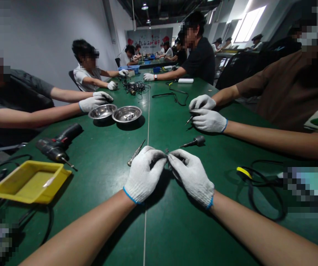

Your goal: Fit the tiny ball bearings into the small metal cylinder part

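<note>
Both my hands wear white knit gloves with blue cuffs and meet above the green table point(114, 221). My left hand point(147, 173) is closed, thumb and fingertips pinched at a small dark metal part point(166, 150). Opposite it, my right hand point(191, 174) pinches at the same part from the right. The part is tiny, and its shape is hard to make out. A slim metal screwdriver point(136, 153) lies just beyond my left hand. Past my right hand rests a dark-handled driver point(194, 141), its tip pointing left.
Left: a yellow tray point(12, 184), a power drill point(54, 145) and cables. Ahead: two steel bowls point(127, 114), point(103, 112) and a wire bundle point(134, 87). Right: a looped black cable point(251, 195) and a co-worker's gloved hands point(209, 120). Other people sit along both sides.
</note>
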`<state>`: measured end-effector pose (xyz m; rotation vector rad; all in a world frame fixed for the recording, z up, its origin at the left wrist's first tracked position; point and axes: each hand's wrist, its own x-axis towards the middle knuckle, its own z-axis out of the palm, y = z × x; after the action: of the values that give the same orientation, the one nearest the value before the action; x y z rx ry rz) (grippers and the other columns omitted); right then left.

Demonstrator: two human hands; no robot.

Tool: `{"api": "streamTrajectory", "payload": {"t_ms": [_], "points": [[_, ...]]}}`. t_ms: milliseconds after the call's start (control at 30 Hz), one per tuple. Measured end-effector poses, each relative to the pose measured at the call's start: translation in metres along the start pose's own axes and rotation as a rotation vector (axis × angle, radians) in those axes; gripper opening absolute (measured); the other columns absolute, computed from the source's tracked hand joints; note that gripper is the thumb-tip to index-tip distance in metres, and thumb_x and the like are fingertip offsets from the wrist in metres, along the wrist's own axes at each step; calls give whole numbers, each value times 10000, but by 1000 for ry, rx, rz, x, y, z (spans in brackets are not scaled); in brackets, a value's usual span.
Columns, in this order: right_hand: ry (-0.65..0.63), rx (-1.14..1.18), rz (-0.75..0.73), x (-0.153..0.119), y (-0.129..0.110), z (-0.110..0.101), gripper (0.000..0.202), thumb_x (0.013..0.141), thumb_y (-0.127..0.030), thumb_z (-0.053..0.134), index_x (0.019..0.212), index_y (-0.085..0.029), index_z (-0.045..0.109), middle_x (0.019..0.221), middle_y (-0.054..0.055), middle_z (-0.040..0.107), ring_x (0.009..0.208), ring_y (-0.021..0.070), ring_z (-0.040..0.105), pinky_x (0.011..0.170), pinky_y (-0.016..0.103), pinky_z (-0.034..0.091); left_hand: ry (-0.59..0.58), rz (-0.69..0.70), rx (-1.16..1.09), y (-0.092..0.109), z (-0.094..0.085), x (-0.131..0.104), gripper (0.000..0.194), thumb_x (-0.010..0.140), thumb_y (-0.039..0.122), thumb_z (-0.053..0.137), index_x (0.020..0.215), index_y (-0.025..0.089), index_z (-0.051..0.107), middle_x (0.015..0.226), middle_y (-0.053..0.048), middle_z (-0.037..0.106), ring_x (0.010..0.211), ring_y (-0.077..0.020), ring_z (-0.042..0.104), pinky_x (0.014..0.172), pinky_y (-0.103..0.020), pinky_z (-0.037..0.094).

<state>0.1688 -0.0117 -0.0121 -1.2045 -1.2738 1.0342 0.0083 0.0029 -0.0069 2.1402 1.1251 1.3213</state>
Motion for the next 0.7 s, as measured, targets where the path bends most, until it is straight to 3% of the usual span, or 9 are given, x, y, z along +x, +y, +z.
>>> {"api": "streamTrajectory", "payload": {"t_ms": [100,200,333,433,700], "points": [[24,187,84,-3,5,1,562,922,-758,556,920,-210,684,651,-1,609,497,142,474,450,264,363,20,5,4,0,0,-1,108,968,158,653,931,202,744,896,-28,714,835,-173,691,834,-312,577],[85,225,46,-5,10,1,614,973,-777,429,1109,-236,686,757,28,679,579,185,590,498,284,454,25,16,16,0,0,-1,106,969,173,654,925,208,745,888,-29,711,832,-177,695,828,-315,580],[145,54,-72,-5,10,1,586,1035,-715,366,1144,-252,708,962,85,770,848,247,727,745,352,605,10,41,27,1,-1,-2,100,963,178,659,928,210,746,881,-32,708,820,-179,696,805,-313,586],[156,29,-130,-6,10,0,588,1065,-677,320,1149,-257,723,1133,93,788,1099,268,728,988,389,589,13,61,18,2,-1,-3,92,958,174,667,926,206,748,875,-32,706,812,-175,694,790,-306,586],[77,90,-145,-10,14,-1,623,1090,-661,273,1161,-236,723,1146,84,776,1121,264,708,1047,394,552,-8,38,-5,7,-1,-3,106,941,161,676,912,208,766,861,-28,703,795,-172,687,768,-302,590]]}}
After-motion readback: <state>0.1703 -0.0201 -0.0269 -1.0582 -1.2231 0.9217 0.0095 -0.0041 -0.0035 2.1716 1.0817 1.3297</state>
